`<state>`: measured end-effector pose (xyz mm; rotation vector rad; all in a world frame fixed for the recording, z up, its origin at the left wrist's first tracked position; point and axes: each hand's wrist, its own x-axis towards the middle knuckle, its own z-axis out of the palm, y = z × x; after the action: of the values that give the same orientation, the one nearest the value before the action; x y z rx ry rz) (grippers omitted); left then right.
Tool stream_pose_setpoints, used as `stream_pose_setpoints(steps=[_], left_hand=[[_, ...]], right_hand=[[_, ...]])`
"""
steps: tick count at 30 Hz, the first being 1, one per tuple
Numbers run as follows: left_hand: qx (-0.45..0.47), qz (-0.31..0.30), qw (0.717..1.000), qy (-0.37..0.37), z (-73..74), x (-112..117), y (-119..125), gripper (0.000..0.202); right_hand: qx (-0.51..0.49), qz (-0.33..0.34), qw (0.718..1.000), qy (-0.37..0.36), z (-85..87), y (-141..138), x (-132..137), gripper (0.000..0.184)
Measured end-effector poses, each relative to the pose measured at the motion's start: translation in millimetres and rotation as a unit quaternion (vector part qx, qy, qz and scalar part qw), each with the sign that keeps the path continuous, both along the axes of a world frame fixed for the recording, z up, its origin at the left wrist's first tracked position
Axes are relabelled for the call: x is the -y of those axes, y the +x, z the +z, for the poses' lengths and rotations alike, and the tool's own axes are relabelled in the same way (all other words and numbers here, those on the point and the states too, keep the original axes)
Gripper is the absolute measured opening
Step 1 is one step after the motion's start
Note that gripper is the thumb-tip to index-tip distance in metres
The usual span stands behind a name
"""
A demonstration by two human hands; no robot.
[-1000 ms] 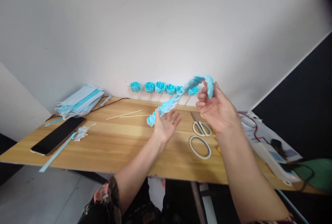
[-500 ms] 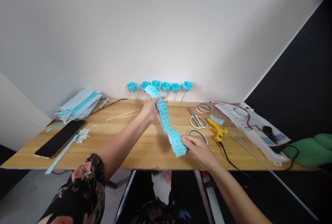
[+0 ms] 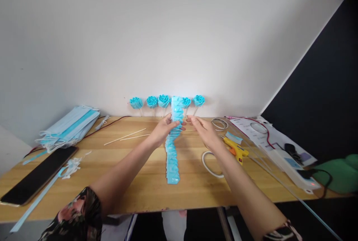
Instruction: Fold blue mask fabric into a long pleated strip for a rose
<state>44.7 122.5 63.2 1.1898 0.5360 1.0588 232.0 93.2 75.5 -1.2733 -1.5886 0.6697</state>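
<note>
A pleated light-blue strip (image 3: pixel 172 155) hangs down over the table, its lower end near the wood. My left hand (image 3: pixel 165 127) grips it in the upper part, thumb in front and fingers behind. Just right of the strip, my right hand (image 3: pixel 204 131) is raised with fingers stretched toward it, holding nothing that I can see. Behind the strip, several blue fabric roses (image 3: pixel 163 101) on thin sticks lean against the wall, one of them mostly covered by the strip.
Left are a stack of blue face masks (image 3: pixel 69 125), a phone (image 3: pixel 39 174), white scraps (image 3: pixel 71 167) and wooden sticks (image 3: pixel 125 136). Right are tape rolls (image 3: pixel 219 124), a yellow glue gun (image 3: pixel 236 150), a power strip (image 3: pixel 293 170) and a printed sheet (image 3: pixel 246 127).
My right hand has let go of the strip's lower end and moved up beside my left hand. The strip has swung from slanting to hanging nearly straight. The view has shifted slightly.
</note>
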Motion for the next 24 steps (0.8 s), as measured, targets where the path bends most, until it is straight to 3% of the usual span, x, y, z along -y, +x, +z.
stream_pose_setpoints(steps=[3, 6, 13, 18, 24], left_hand=[[-0.011, -0.025, 0.999, 0.019, -0.5, -3, -1, 0.045], [-0.014, -0.042, 0.999, 0.011, -0.9, -6, -3, 0.045], [-0.071, -0.094, 0.989, 0.084, -0.1, -14, -26, 0.043], [-0.059, 0.025, 0.993, 0.096, 1.1, -20, -32, 0.036], [-0.024, 0.086, 0.993, 0.083, 8.4, -24, -21, 0.027]], right_hand=[[-0.074, 0.025, 0.997, -0.013, 0.3, -13, -16, 0.055], [-0.138, 0.038, 0.989, -0.018, -0.5, -23, -24, 0.043], [-0.164, -0.015, 0.986, 0.028, 6.2, -32, -27, 0.029], [-0.136, -0.004, 0.990, 0.033, 10.4, -36, -28, 0.029], [-0.149, -0.001, 0.989, 0.025, 12.3, -42, -33, 0.031]])
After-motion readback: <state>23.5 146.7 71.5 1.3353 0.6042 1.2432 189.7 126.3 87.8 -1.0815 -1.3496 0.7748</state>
